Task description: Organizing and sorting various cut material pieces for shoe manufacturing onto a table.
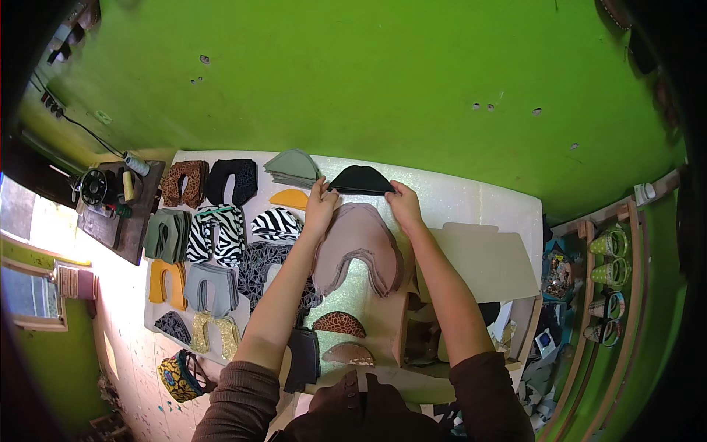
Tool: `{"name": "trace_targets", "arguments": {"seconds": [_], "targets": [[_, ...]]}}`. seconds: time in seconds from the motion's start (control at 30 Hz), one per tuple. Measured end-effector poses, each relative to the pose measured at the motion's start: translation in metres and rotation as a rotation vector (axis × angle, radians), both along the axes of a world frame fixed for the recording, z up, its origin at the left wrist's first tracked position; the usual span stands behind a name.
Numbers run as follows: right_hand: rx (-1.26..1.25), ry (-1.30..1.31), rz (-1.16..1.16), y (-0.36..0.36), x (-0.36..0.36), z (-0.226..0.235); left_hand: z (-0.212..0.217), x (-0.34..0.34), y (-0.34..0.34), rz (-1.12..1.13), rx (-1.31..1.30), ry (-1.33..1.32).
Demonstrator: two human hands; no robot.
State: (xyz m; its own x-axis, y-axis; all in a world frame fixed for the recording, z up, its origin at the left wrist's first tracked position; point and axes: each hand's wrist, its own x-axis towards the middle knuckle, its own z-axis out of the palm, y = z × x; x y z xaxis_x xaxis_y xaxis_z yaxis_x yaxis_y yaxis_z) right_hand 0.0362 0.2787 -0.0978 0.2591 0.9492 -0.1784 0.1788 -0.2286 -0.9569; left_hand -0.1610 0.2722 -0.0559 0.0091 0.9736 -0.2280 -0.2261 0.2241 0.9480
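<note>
Near the far edge of the table, a stack of black half-moon cut pieces (361, 179) lies between my hands. My left hand (322, 200) pinches its left corner, while the fingers of my right hand (403, 202) close on the right corner. Just below them is a stack of mauve U-shaped pieces (359, 236). Grey-green half-moon pieces (293, 166) are piled to the left of the black stack. Closer to my left forearm are a yellow half-moon piece (289, 198) and zebra-striped half-moon pieces (276, 223).
Stacks of patterned U-shaped pieces (215, 236) cover the table's left side. Leopard-print half-moon pieces (339, 323) lie near my body. An open box (479, 258) stands under my right forearm. A sewing machine (99, 188) is at the left, and a rack with sandals (610, 258) at the right.
</note>
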Motion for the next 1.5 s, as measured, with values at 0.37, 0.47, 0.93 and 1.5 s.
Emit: {"name": "trace_targets", "arguments": {"seconds": [0.37, 0.47, 0.93, 1.5], "targets": [[0.088, -0.430, 0.007, -0.044, -0.003, 0.070, 0.028, -0.008, -0.042, -0.094, 0.185, 0.304], [0.126, -0.437, 0.027, -0.070, -0.007, 0.085, 0.035, -0.010, -0.064, -0.152, 0.159, 0.353], [0.283, -0.433, 0.138, -0.217, -0.043, 0.121, 0.044, -0.012, -0.167, -0.438, 0.342, 0.417], [0.417, -0.263, 0.123, -0.293, 0.039, 0.140, 0.096, 0.061, -0.239, -0.499, 0.545, 0.457]]}}
